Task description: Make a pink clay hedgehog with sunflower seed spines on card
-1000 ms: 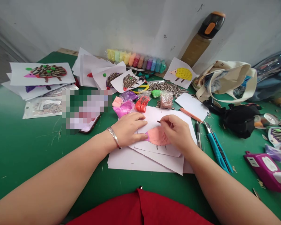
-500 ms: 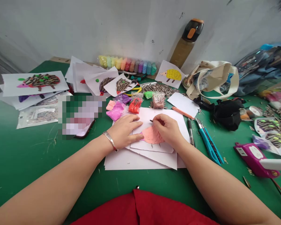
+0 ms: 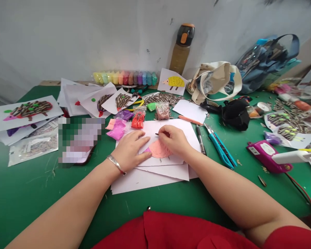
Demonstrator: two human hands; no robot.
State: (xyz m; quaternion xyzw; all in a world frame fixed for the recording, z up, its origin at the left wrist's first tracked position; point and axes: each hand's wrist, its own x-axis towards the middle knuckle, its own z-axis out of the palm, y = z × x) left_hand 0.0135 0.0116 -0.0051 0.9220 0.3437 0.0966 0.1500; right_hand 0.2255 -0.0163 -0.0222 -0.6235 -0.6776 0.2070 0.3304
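My left hand (image 3: 131, 147) lies flat with its fingers spread, pressing on the left side of a small white sheet (image 3: 147, 162). On that sheet is a hedgehog shape of flattened salmon-pink clay (image 3: 157, 149) with a purple snout (image 3: 147, 150) and small drawn legs. My right hand (image 3: 174, 138) is closed in a pinch over the shape's upper right edge. A dark, pointed tip of a sunflower seed (image 3: 157, 134) sticks out from its fingertips; the rest is hidden. More white paper (image 3: 124, 183) lies underneath. Bags of red clay (image 3: 138, 119) and pink clay (image 3: 116, 128) sit just beyond my left hand.
Sunflower seeds (image 3: 168, 98) are heaped behind the paper. To the right lie a black pen (image 3: 200, 139), a blue utility knife (image 3: 221, 147) and a magenta glue gun or similar device (image 3: 268, 155). Finished hedgehog pictures (image 3: 28, 111) and a pixelated phone (image 3: 80, 141) are at the left.
The camera view has turned slightly to the right, so things appear shifted left. My hands keep about the same pose over the sheet, the right one still pinching.
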